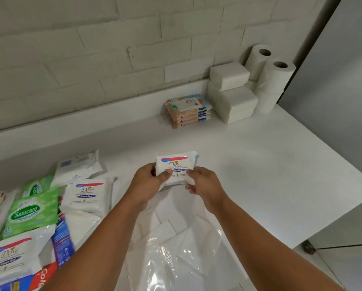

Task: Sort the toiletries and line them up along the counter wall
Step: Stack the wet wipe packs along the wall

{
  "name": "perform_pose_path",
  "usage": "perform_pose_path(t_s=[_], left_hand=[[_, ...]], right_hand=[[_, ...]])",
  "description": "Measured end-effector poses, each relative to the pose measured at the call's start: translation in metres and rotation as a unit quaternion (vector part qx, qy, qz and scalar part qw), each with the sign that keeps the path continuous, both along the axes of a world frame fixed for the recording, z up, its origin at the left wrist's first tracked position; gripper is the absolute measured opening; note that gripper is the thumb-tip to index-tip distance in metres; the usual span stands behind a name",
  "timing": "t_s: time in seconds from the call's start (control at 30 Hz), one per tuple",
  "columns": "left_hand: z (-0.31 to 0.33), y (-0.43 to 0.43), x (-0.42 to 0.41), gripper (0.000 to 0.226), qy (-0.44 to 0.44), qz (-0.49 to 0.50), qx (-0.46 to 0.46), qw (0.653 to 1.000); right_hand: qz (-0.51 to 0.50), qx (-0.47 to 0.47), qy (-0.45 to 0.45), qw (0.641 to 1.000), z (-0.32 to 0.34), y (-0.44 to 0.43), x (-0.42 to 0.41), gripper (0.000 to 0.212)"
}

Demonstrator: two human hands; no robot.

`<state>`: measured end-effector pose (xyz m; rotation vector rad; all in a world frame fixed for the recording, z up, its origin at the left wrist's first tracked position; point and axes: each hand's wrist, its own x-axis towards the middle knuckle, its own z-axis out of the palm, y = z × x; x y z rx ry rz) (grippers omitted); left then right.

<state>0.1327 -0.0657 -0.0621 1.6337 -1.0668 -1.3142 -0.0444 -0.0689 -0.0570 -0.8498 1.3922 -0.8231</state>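
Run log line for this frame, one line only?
left hand, right hand: hold Dove pack | wall row: wipes stack, tissue packs, paper rolls

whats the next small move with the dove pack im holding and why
Probably carry the Dove pack forward and set it at the wall, just left of the wipes stack. The left hand and right hand grip it mid-counter, while toilet rolls, tissue blocks and wipes already line the wall from the right, with bare counter beside the stack.
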Motion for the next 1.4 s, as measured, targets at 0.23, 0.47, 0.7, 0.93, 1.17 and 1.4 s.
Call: perform_pose_path(t_s=[0.23, 0.47, 0.7, 0.93, 1.17, 1.4], left_hand=[[-0.007, -0.023, 0.007, 0.022, 0.075, 0.098, 0.009, 0.992], [-0.023, -0.072, 0.022, 0.017, 0.008, 0.223, -0.017, 0.975], [-0.025, -0.117, 0.046, 0.025, -0.115, 0.258, -0.064, 0.957], [-0.041, -0.147, 0.057, 0.031, -0.169, 0.289, -0.069, 0.940], [-0.037, -0.163, 0.060, 0.028, -0.220, 0.290, -0.062, 0.929], [-0.035, -0.165, 0.057, 0.027, -0.244, 0.287, -0.050, 0.925]], right_hand=[[0.077, -0.053, 0.111, 0.989, 0.002, -0.051, 0.007, 0.007], [0.194, -0.155, 0.252, 0.936, 0.003, -0.108, 0.035, 0.043], [0.282, -0.249, 0.301, 0.876, 0.001, -0.141, 0.061, 0.044], [0.311, -0.291, 0.338, 0.839, -0.024, -0.179, 0.084, 0.045], [0.351, -0.238, 0.369, 0.827, -0.020, -0.202, 0.094, 0.057], [0.346, -0.230, 0.375, 0.829, -0.007, -0.204, 0.095, 0.049]])
